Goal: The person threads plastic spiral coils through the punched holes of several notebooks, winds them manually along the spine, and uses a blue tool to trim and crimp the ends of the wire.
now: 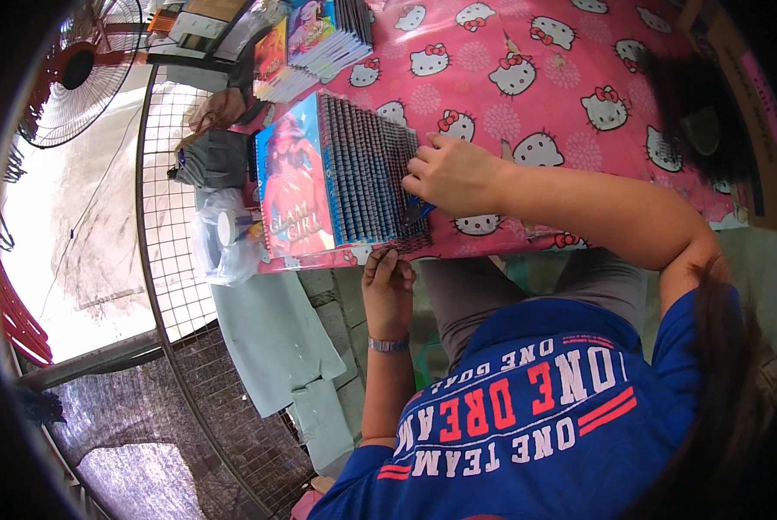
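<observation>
- One fanned stack of spiral-bound notebooks lies on the worktop, near its edge closest to the person; the single notebooks in it are too many and too closely overlapped to count
- The top notebook shows a blue and pink cover with a figure on it, and the rest are staggered so that their dark spiral bindings form a ribbed band beside that cover
- The long axis of the stack runs from the far side of the worktop toward the near edge, slightly tilted; the bindings lie along that same axis, facing the person's right
- One right hand rests on the ribbed band of bindings, fingers curled and pressed down on the notebooks' edges; whether it pinches anything I cannot tell
- One left hand sits just below the worktop edge beside the near end of the stack, fingers bent inward with the tips drawn together; what they hold, if anything, is too small to tell
- One bracelet circles the left wrist
- A second stack of notebooks lies farther back on the worktop, well apart from the hands, also fanned
- One pink patterned cloth covers the worktop
- One clear plastic bag hangs just beside the left end of the worktop
- One standing fan is at the far left
- Another person's hand shows near the far stack
</observation>
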{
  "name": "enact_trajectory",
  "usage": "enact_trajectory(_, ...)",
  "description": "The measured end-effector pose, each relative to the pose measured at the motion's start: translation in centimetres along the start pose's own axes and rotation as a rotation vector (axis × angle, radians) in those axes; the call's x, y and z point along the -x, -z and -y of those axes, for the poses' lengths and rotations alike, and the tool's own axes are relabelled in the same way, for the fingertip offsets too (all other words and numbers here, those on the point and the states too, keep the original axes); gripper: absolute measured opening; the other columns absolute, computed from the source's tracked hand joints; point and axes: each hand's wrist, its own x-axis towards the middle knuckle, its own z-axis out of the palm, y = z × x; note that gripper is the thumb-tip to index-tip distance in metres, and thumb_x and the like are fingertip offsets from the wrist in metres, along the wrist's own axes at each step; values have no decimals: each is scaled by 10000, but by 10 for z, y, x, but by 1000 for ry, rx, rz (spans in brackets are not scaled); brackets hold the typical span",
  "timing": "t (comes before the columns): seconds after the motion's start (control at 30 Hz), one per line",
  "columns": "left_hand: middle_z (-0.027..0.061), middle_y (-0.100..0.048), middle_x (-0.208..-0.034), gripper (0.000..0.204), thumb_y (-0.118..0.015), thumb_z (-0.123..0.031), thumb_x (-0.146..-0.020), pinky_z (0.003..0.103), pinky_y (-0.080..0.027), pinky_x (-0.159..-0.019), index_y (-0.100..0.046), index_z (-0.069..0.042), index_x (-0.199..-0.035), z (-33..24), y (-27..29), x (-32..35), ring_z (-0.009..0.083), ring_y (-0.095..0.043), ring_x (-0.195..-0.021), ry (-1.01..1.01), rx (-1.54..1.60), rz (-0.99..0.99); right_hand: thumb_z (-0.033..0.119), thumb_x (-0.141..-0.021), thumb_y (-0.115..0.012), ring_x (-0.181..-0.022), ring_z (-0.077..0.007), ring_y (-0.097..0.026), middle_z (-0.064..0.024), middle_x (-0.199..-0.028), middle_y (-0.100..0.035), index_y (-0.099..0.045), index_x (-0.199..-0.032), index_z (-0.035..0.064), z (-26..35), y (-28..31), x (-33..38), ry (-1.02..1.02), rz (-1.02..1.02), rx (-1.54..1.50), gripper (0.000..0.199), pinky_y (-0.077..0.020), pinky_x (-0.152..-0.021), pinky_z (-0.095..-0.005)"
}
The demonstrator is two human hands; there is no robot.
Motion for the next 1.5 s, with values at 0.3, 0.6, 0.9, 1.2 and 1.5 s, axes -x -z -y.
enact_trajectory(0.3, 6, -625, -772, 80, -663, -62, -906, 251, -395, -548, -608, -82, -961, 4, 10, -11, 102, -571, -626, -40, -157, 34, 166, -807, -577, -803, -224, -656, -54, -809, -641, -648, -854, 84, 16, 7, -15, -59, 486, -37, 118, -507, -739, -380)
enact_trajectory(0.6, 1, -629, -777, 75, -648, -34, -906, 253, -405, -552, -603, -86, -938, 13, 1, -13, 98, -570, -623, -47, -10, -5, 156, -806, -572, -815, -231, -660, -47, -763, -634, -656, -807, 82, 16, -6, -2, 26, 145, 31, 112, -503, -730, -373)
enact_trajectory(0.9, 4, -624, -788, 97, -652, -33, -904, 263, -406, -549, -604, -82, -972, 18, 11, -17, 109, -564, -606, -84, -71, -64, 170, -817, -566, -808, -224, -649, -41, -771, -633, -653, -799, 82, 2, -7, 12, -77, 174, -16, 125, -497, -741, -372)
enact_trajectory(1.2, 20, -631, -815, 95, -650, -32, -897, 279, -438, -601, -584, -99, -892, 37, -1, -20, 140, -581, -664, -117, -69, -64, 180, -813, -570, -795, -229, -657, -67, -796, -659, -650, -794, 78, 18, -11, -7, -44, 454, 20, 131, -500, -740, -376)
enact_trajectory(1.5, 37, -645, -841, 108, -635, 9, -893, 281, -450, -627, -597, -80, -939, 31, 9, -20, 150, -605, -697, -38, 77, 25, 178, -812, -568, -795, -228, -648, -54, -771, -649, -643, -790, 94, 9, -22, 15, -28, 155, 68, 114, -489, -772, -383)
